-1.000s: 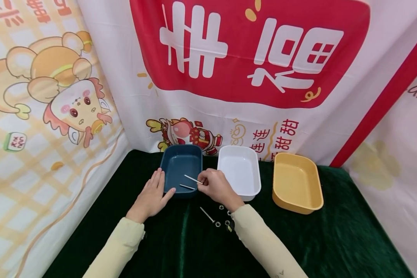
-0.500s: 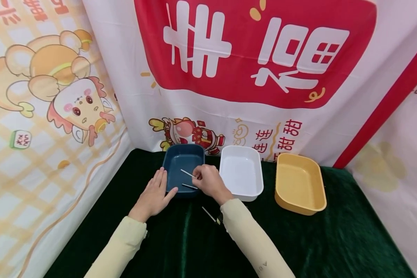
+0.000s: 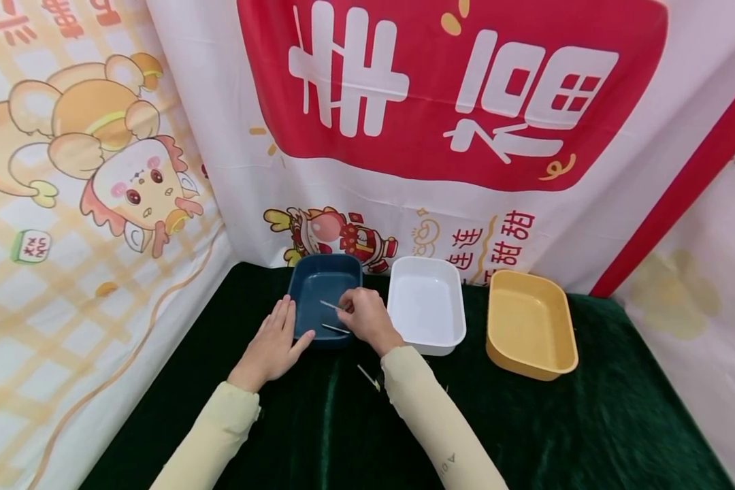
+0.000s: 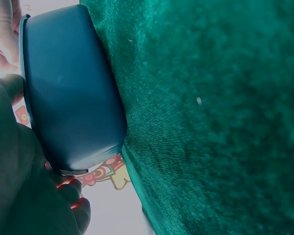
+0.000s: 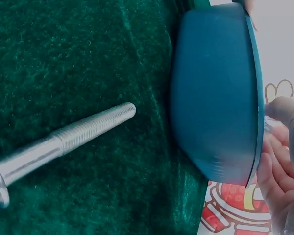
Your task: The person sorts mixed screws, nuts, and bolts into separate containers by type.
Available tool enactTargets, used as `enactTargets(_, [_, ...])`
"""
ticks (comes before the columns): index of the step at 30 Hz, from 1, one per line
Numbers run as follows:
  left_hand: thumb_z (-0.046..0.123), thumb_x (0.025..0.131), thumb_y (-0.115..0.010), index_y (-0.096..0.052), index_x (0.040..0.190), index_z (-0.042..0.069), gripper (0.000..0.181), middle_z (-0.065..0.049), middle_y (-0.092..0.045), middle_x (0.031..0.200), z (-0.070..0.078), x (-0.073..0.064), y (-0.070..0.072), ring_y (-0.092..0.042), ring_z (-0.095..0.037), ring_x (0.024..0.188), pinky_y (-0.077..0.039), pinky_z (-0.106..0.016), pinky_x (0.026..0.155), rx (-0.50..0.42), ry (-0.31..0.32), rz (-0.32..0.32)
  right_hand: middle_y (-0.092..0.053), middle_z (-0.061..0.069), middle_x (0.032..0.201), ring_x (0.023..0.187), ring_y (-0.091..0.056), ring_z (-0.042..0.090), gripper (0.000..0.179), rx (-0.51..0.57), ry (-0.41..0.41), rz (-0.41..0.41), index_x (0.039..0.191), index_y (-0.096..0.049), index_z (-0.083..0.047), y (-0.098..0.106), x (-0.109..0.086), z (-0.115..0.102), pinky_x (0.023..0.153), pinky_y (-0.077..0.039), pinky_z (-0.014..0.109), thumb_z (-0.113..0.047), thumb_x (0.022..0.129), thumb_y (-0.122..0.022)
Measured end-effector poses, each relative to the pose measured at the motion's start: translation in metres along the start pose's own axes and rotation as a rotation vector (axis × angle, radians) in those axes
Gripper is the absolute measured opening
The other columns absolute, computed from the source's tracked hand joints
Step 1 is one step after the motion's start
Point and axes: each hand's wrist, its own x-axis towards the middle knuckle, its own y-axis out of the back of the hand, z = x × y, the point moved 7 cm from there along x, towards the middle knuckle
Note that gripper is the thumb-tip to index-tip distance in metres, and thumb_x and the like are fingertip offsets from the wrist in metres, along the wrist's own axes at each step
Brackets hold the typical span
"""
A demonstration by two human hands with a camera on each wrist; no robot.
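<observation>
While the left hand (image 3: 269, 347) lies with straight fingers along the left rim of the blue bin (image 3: 324, 289), its thumb at the near rim, the right hand (image 3: 371, 318) is over that bin's right side, its grip pinching a slim silvery rod (image 3: 329, 305) that points left. Another rod (image 3: 335, 328) lies in the bin's near right part. On the green-covered counter (image 3: 625, 415), nearer than the bin, rests a bolt (image 5: 63, 144), its threaded end toward the blue bin. Right of that bin stands a white bin (image 3: 425, 306), with a yellow bin (image 3: 527, 364) farther right.
</observation>
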Motion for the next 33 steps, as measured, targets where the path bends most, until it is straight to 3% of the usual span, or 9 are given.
enactTargets(4, [0.058, 0.110, -0.041, -0.011, 0.167, -0.005, 0.090, -0.022, -0.003, 0.178, -0.002, 0.002, -0.002, -0.006, -0.043, 0.166, -0.014, -0.063, 0.132, 0.011, -0.004, 0.007, -0.076, 0.006, 0.102, 0.091, -0.072, 0.017, 0.027, 0.031, 0.000, 0.035, 0.112, -0.079, -0.007, 0.002, -0.004, 0.004, 0.085, -0.064, 0.032, -0.028, 0.095, -0.081])
enactTargets(14, [0.059, 0.110, -0.041, -0.011, 0.167, -0.005, 0.090, -0.022, -0.002, 0.178, -0.001, 0.002, -0.003, -0.006, -0.043, 0.165, -0.015, -0.063, 0.132, 0.014, -0.004, 0.008, -0.075, 0.006, 0.101, 0.089, -0.071, 0.016, 0.023, 0.040, 0.077, 0.041, 0.110, -0.079, -0.005, 0.032, -0.024, -0.007, 0.083, -0.063, 0.032, -0.023, 0.095, -0.080])
enactTargets(25, [0.059, 0.110, -0.041, -0.010, 0.167, -0.006, 0.091, -0.022, -0.002, 0.178, -0.002, 0.002, -0.006, -0.005, -0.043, 0.165, -0.015, -0.063, 0.132, 0.017, 0.000, 0.006, -0.077, 0.006, 0.105, 0.095, -0.074, 0.018, 0.019, 0.056, 0.177, -0.023, 0.110, -0.079, -0.010, 0.059, -0.061, -0.022, 0.087, -0.063, 0.031, -0.021, 0.094, -0.081])
enactTargets(33, [0.057, 0.110, -0.042, -0.010, 0.167, -0.006, 0.091, -0.022, -0.002, 0.178, -0.001, 0.001, -0.004, -0.005, -0.044, 0.165, -0.013, -0.063, 0.132, 0.016, -0.003, 0.007, -0.079, 0.004, 0.107, 0.098, -0.074, 0.018, 0.023, 0.019, 0.141, -0.098, 0.113, -0.079, -0.012, 0.071, -0.083, -0.015, 0.090, -0.063, 0.033, -0.025, 0.094, -0.082])
